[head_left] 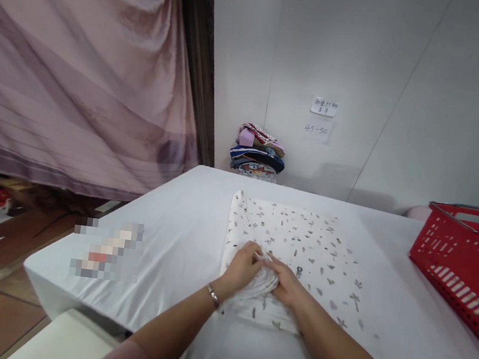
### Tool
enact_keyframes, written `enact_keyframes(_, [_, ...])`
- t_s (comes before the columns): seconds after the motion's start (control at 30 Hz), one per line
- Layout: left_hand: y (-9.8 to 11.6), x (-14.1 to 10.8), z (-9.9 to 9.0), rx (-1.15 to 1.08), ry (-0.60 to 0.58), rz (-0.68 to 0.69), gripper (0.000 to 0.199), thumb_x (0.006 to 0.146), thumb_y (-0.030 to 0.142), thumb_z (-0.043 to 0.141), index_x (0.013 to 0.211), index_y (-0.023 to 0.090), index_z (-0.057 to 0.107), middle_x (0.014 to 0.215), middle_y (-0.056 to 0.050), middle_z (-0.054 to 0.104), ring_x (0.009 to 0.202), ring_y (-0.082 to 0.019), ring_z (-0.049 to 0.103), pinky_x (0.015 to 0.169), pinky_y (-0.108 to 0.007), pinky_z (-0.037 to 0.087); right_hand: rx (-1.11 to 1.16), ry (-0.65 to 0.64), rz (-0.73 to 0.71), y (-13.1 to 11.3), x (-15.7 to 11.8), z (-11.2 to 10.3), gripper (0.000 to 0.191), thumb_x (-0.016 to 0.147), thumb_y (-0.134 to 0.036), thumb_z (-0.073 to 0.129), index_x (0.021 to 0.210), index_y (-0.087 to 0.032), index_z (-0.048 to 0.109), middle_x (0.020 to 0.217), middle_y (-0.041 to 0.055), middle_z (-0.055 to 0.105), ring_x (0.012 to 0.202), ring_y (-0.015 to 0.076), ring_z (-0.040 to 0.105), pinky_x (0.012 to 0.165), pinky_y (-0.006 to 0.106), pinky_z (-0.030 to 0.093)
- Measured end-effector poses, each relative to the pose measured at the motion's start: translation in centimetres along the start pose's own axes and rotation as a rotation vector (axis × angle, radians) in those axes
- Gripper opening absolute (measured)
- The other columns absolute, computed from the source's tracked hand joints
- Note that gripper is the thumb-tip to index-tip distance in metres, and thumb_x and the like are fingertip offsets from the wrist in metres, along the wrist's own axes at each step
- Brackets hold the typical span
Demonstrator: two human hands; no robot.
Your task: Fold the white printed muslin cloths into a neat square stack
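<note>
A white cloth with small grey-brown leaf and insect prints (302, 239) lies spread on the white-covered table (181, 230). Over its near left part, both hands meet at a gathered bunch of white fabric (265, 280). My left hand (244, 268), with a metal band on the wrist, is closed on the bunch from the left, fingers curled at its upper edge. From the right, my right hand (286, 279) grips the same bunch, thumb side up. Whether the bunch belongs to the printed cloth or is a separate piece, I cannot tell.
A red plastic basket (461, 259) with a metal handle stands at the table's right side. Folded fabrics (257, 155) are stacked beyond the far edge, by a white wall with paper notes (323, 107). A pink curtain (103, 81) hangs at left; a pixelated patch (106, 249) covers the table's left.
</note>
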State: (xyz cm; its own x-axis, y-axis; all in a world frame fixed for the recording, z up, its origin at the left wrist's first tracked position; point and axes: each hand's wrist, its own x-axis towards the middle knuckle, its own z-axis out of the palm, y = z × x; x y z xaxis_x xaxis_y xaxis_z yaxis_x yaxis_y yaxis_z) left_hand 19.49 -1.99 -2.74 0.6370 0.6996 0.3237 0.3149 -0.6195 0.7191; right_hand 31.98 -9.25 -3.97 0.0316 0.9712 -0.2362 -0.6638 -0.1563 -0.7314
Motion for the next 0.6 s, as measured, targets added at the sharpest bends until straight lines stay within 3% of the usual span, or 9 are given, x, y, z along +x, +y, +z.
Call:
enact_keyframes(0.13, [-1.7, 3.3, -3.4, 0.114, 0.023, -0.231, 0.011, 0.077, 0.021, 0.052, 0.085, 0.019, 0.058, 0.083, -0.001, 0.062, 0.067, -0.012, 0.058, 0.064, -0.025, 0.047, -0.153, 0.001, 0.019, -0.6, -0.6, 1.1, 0.058, 0.06, -0.009, 0.058, 0.117, -0.021, 0.054, 0.095, 0.0032, 0.069, 0.086, 0.0201, 0.064, 0.076, 0.032, 0.049])
enact_keyframes(0.27, [-3.9, 8.3, -5.4, 0.283, 0.012, -0.387, 0.019, 0.079, 0.028, 0.05, 0.091, 0.017, 0.06, 0.098, -0.006, 0.065, 0.084, -0.016, 0.06, 0.072, -0.027, 0.045, -0.31, -0.009, 0.006, -0.2, -0.3, 1.9, 0.081, 0.053, -0.004, 0.048, 0.132, -0.024, 0.043, 0.111, 0.0018, 0.064, 0.098, 0.0198, 0.06, 0.083, 0.032, 0.047])
enact_keyframes(0.47, [-7.4, 15.5, -5.1, 0.41, 0.055, -0.61, 0.042, 0.079, 0.04, 0.049, 0.108, 0.011, 0.054, 0.118, -0.018, 0.054, 0.099, -0.027, 0.058, 0.076, -0.034, 0.044, -0.536, 0.009, 0.056, 0.6, 0.0, 3.5, 0.091, 0.052, -0.006, 0.046, 0.14, -0.024, 0.031, 0.141, 0.0029, 0.039, 0.12, 0.0205, 0.045, 0.096, 0.032, 0.039])
enact_keyframes(0.6, [-9.5, 18.9, -4.6, 0.489, 0.101, -0.706, 0.046, 0.079, 0.042, 0.05, 0.112, 0.011, 0.05, 0.119, -0.02, 0.05, 0.103, -0.029, 0.056, 0.079, -0.036, 0.044, -0.586, -0.026, 0.066, 1.0, 0.1, 3.7, 0.091, 0.054, -0.006, 0.046, 0.142, -0.02, 0.027, 0.143, 0.0022, 0.036, 0.128, 0.0192, 0.035, 0.102, 0.029, 0.032])
